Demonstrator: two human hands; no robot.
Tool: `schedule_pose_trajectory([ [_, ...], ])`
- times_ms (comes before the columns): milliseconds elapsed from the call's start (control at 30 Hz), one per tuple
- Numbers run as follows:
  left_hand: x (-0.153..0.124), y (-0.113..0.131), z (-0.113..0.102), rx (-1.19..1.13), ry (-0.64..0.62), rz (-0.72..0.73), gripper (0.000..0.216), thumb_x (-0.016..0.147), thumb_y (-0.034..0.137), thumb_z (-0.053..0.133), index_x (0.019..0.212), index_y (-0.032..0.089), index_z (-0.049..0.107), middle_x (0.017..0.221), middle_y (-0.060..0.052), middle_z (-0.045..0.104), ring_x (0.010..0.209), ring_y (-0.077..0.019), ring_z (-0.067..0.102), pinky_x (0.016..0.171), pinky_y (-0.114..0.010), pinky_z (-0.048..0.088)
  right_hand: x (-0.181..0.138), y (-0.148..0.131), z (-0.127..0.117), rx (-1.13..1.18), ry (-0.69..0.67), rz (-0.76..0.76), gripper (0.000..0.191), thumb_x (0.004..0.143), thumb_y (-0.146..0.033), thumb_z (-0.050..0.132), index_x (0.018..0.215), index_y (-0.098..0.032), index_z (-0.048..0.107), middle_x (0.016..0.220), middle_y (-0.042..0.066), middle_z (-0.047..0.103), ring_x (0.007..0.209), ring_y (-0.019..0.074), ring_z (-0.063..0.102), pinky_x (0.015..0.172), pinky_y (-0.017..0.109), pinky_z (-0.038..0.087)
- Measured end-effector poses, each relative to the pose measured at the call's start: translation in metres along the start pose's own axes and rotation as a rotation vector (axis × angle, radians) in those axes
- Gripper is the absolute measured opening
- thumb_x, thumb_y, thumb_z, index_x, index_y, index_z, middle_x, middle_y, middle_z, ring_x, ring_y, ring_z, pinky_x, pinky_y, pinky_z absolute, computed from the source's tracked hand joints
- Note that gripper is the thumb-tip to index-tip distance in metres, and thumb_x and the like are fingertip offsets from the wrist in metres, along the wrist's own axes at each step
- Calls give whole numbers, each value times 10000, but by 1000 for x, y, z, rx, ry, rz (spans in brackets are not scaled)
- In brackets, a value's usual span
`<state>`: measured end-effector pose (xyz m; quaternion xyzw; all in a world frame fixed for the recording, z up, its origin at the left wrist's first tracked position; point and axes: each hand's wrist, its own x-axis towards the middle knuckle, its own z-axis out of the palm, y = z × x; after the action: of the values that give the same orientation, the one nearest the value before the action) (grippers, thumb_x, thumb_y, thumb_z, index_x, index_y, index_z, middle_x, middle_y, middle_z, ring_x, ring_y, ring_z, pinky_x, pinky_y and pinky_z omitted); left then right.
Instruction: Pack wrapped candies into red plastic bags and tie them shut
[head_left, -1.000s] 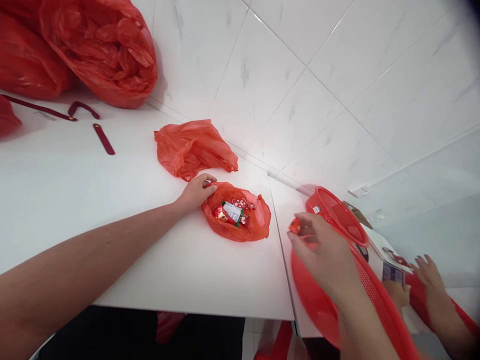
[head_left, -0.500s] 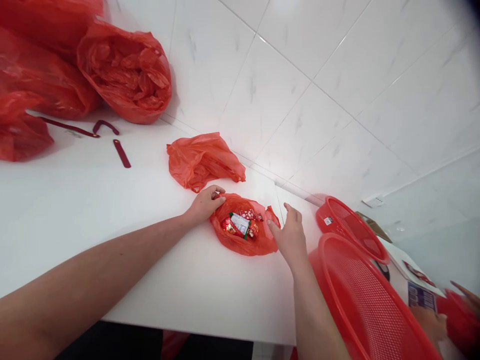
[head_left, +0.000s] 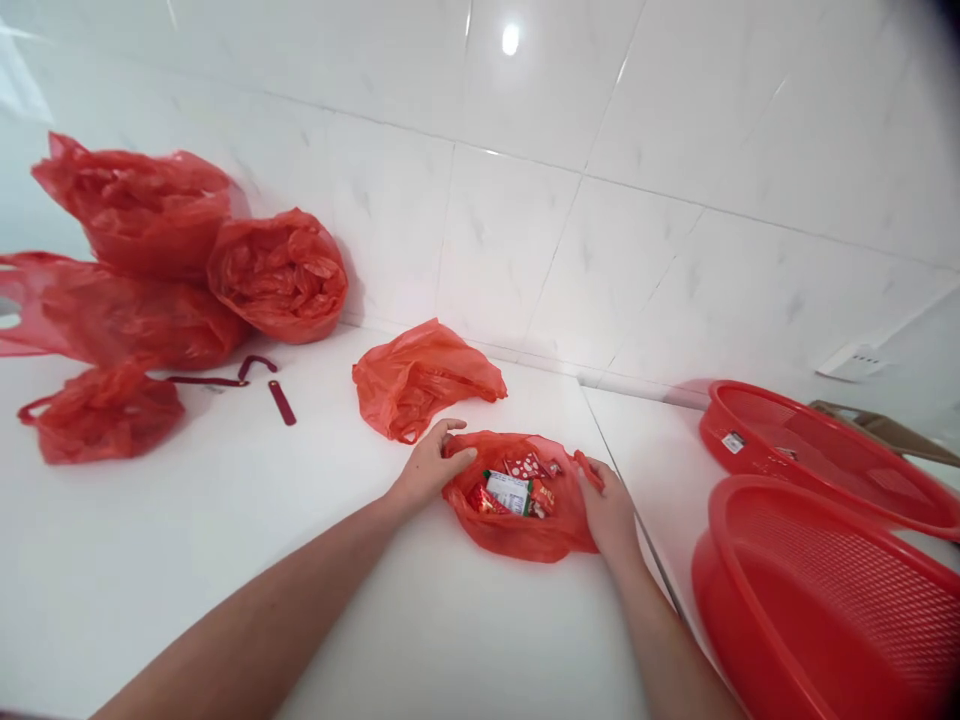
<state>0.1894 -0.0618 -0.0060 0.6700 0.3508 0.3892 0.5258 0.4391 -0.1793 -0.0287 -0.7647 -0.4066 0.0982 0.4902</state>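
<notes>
Fingers (head_left: 466, 459) at both ends of an open red plastic bag (head_left: 517, 542)

At the bag's left end, the left hand (head_left: 426, 468) has its thumb and forefinger spread along the rim; whether they pinch the film cannot be told. The right hand (head_left: 613, 512) has its fingers closed on the film at the right end. The bag sits on the white surface (head_left: 225, 570), its mouth facing up. Inside lie a white-labelled packet (head_left: 508, 491) with green edges, a red packet with white dots (head_left: 523, 466), an orange-red wrapper (head_left: 541, 495) and a shiny red-and-gold wrapper (head_left: 489, 502).

Just beyond lies a crumpled red bag (head_left: 427, 378). Far left, four filled red bags (head_left: 277, 285) cluster near dark red straps (head_left: 283, 404). Two red mesh baskets (head_left: 720, 575) stand to the right, one near and one far, below the tiled wall (head_left: 517, 210).
</notes>
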Motion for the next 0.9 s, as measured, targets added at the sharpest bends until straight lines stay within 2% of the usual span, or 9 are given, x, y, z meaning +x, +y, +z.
schedule_pose_trajectory([
  [100,0,2,-2,21,-26,-31,466,722,319,605,1169,235,504,752,18,589,639,-139,565,586,-259,449,4,0,-2,198,31,20,394,767,-457,503,1060,-224,628,1127,58,645,1049,227,574,911,351,429],
  [200,10,6,-5,-121,18,-110,449,714,311,610,1140,211,506,693,28,574,560,-118,539,526,-240,423,7,-1,-1,333,57,33,408,788,-475,481,1058,-211,634,1130,62,650,1065,223,571,929,349,418],
  [333,33,39,-8,-274,108,-134,426,683,305,654,1060,165,511,659,32,540,541,-99,520,509,-224,417,10,-3,-4,500,114,136,451,807,-490,439,1061,-175,639,1091,85,661,1004,230,603,883,376,450],
  [400,44,71,-7,-295,106,-52,403,684,303,658,1039,173,518,659,39,526,555,-90,517,532,-225,433,9,-9,-10,618,179,146,445,816,-448,414,1072,-159,636,1067,92,666,948,222,624,839,372,473],
  [533,50,139,-3,-413,145,286,409,669,280,690,1032,190,525,670,53,528,573,-79,521,555,-211,441,2,-29,-30,734,320,47,422,821,-352,369,1105,-178,628,1024,78,674,924,211,628,792,352,488],
  [633,43,164,-1,-385,116,380,420,689,281,683,1065,187,518,639,56,518,571,-81,520,548,-199,432,-5,-39,-38,750,318,4,427,834,-376,356,1105,-190,630,995,80,681,907,219,629,783,367,486],
  [700,37,164,-3,-350,109,370,411,707,288,674,1072,185,516,632,54,516,575,-80,519,548,-190,425,-7,-39,-38,763,280,14,452,847,-427,347,1092,-177,633,964,90,686,886,228,633,791,390,481],
  [800,28,150,-11,-314,102,329,407,743,323,650,1100,196,501,688,39,536,621,-86,540,585,-196,440,-7,-35,-36,791,227,22,462,851,-454,348,1075,-170,635,970,94,681,923,238,624,831,404,467],
  [900,19,126,-25,-251,136,354,474,788,385,602,1207,240,435,950,-27,589,839,-135,592,723,-260,480,-4,-35,-35,866,102,64,446,817,-460,442,1141,-192,591,1080,92,651,1024,241,593,874,398,451],
])
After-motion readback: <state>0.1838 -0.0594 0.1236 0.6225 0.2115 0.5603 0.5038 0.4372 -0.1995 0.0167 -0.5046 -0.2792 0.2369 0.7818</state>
